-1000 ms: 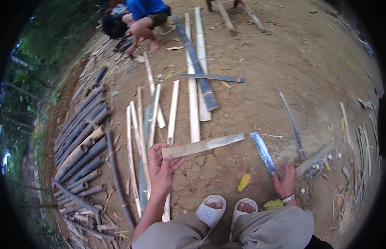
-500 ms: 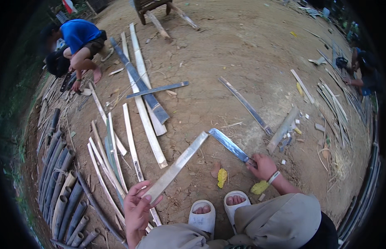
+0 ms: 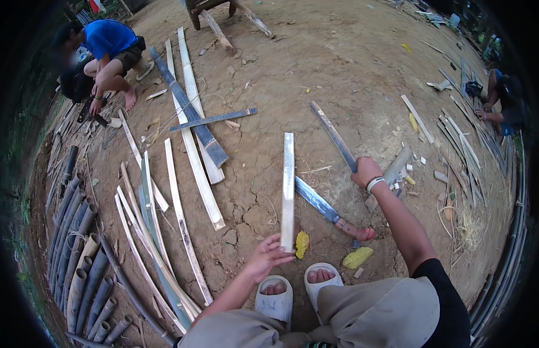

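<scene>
Left grip (image 3: pixel 268 258) pinches the pale slat (image 3: pixel 288 191), right grip (image 3: pixel 367 172) the dark strip (image 3: pixel 333 136); I'd steer both clear of the knife (image 3: pixel 326 209).

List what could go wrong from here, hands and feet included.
1. The unsheathed machete lies on the ground between the left hand and the right hand; either might brush its edge if it swings inward.
2. Open-toed sandals leave the toes bare near it, so a knock could mean a cut.
3. Bare fingers grip the pale bamboo strip and the dark bamboo strip; split edges may splinter into skin.
</scene>
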Demonstrator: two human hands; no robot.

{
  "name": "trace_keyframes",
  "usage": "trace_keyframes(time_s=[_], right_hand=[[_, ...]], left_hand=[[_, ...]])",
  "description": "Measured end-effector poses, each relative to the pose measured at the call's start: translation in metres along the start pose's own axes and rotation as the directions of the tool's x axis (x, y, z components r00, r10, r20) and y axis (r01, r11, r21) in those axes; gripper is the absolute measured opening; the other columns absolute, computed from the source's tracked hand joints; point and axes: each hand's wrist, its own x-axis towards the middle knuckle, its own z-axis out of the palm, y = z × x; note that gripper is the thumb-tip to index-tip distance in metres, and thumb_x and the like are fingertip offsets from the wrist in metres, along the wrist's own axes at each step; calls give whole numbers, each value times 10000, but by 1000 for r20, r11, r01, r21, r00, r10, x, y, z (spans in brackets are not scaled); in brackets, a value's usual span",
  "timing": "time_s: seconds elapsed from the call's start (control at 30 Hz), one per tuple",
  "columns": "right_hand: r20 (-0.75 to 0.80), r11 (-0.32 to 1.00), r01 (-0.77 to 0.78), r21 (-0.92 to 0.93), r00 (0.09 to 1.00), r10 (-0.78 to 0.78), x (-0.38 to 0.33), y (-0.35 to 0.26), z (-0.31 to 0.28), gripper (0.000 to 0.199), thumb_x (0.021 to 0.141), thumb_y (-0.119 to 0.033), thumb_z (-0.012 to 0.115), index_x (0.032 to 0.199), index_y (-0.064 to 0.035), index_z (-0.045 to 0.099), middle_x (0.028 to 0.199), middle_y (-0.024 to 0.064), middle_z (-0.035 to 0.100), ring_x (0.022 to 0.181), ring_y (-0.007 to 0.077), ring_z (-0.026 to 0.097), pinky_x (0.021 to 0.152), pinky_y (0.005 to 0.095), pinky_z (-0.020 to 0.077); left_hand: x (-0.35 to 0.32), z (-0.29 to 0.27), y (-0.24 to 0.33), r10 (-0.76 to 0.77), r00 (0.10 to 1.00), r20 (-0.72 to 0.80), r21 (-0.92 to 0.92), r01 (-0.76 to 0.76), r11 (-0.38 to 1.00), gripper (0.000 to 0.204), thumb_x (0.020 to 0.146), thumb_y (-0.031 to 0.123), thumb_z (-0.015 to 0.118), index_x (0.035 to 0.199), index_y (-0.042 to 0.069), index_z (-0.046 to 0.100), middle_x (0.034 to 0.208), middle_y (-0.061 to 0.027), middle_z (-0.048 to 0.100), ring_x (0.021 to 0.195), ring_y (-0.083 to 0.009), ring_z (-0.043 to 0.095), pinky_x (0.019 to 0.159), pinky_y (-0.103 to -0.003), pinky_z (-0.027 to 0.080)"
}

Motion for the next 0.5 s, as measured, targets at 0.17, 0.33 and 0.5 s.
trace_keyframes(time_s=[0.17, 0.33, 0.5], right_hand=[[401, 352, -321, 879, 898, -182, -40, -40, 2, 275, 761, -180, 839, 909, 12, 709, 768, 56, 698, 679, 140, 680, 607, 271, 567], [309, 645, -116, 755, 931, -194, -103, -72, 14, 312, 729, -244, 837, 866, 14, 727, 735, 84, 711, 672, 164, 685, 630, 323, 548], [203, 798, 37, 602, 959, -198, -111, -98, 19, 390, 694, -339, 848, 820, 6, 715, 699, 112, 684, 624, 195, 655, 633, 327, 527]], left_hand=[[13, 17, -29, -22, 1000, 3, -124, 22, 992, 424, 1029, 131, 454, 1423, -9, 385, 1329, -193, 556, 1175, -336, 603, 1031, -439, 497], [26, 36, -39, -37, 999, 17, -198, 40, 979, 457, 1037, 147, 427, 1450, -30, 346, 1335, -181, 552, 1191, -323, 589, 1051, -431, 477], [26, 42, -45, -8, 1000, 11, -265, 11, 964, 463, 1038, 148, 416, 1457, -31, 334, 1357, -172, 528, 1202, -315, 574, 1079, -447, 448]])
